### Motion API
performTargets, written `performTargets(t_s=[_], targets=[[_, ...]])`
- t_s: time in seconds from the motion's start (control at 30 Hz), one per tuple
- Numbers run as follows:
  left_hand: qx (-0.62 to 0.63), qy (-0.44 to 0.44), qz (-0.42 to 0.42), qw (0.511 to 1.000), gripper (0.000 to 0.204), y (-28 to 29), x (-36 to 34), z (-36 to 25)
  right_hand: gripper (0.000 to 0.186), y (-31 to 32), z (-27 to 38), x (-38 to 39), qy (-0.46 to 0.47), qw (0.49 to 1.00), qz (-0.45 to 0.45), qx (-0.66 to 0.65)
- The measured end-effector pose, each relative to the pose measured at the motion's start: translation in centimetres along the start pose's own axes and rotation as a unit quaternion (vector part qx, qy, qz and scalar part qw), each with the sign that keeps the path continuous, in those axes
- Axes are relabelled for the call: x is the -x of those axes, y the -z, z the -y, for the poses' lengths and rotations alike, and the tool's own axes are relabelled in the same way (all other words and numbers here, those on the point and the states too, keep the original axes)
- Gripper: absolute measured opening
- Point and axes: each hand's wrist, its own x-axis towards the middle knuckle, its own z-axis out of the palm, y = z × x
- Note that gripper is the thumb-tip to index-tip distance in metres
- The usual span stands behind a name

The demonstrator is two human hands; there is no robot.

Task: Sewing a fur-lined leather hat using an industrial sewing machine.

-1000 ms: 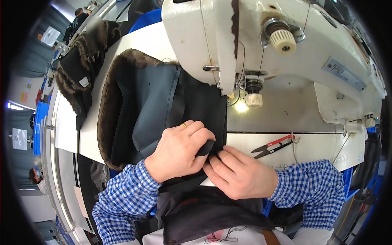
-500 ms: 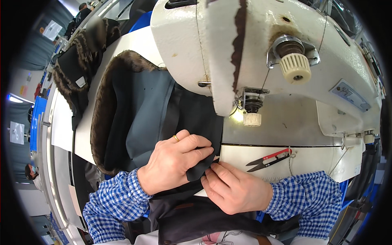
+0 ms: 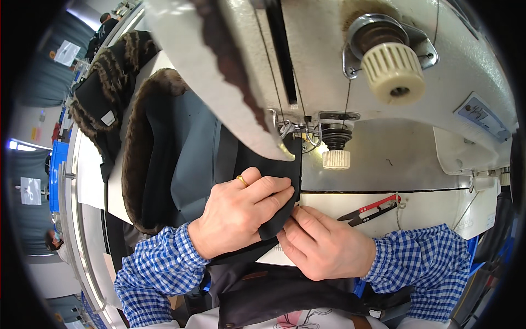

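Observation:
A dark blue-grey garment piece (image 3: 194, 148) with brown fur trim (image 3: 137, 164) along its left side lies on the sewing machine table. Its right edge runs up under the presser foot area of the white sewing machine (image 3: 394, 77). My left hand (image 3: 238, 211), a ring on one finger, presses the dark fabric (image 3: 276, 216) near that edge, fingers bent and together. Close beside it, my right hand (image 3: 323, 241) pinches the fabric edge between thumb and fingertips. The exact layers between the fingertips are hidden.
Thread snips (image 3: 372, 210) with a red handle lie right of my right hand, partly behind it. Another fur-trimmed dark piece (image 3: 109, 88) rests at the far left. The machine's tension knob (image 3: 392, 71) juts out above. A person (image 3: 104, 30) is in the far background.
The view has shifted, so the machine's head looms larger and its needle area now shows. Both hands keep their hold on the fabric edge, my right fingers slightly nearer the left ones.

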Motion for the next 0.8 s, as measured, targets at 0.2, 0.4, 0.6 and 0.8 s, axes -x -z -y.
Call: performTargets(t_s=[0.2, 0.4, 0.6, 0.8], targets=[[0.0, -0.001, 0.008, 1.0, 0.051, -0.02, -0.18, 0.13, 0.03, -0.05, 0.06, -0.09, -0.007, 1.0, 0.006, -0.004], [-0.002, -0.014, -0.011, 1.0, 0.046, -0.13, -0.27, 0.21, 0.031, 0.17, -0.02, -0.15, -0.002, 1.0, 0.013, -0.005], [-0.003, -0.024, -0.011, 1.0, 0.049, -0.25, -0.29, 0.48, 0.033, 0.05, -0.11, -0.17, -0.002, 1.0, 0.015, 0.002], [0.02, -0.028, -0.018, 0.999, 0.052, -0.56, -0.13, 0.71, 0.036, 0.27, -0.1, -0.2, -0.003, 1.0, 0.024, 0.0]])
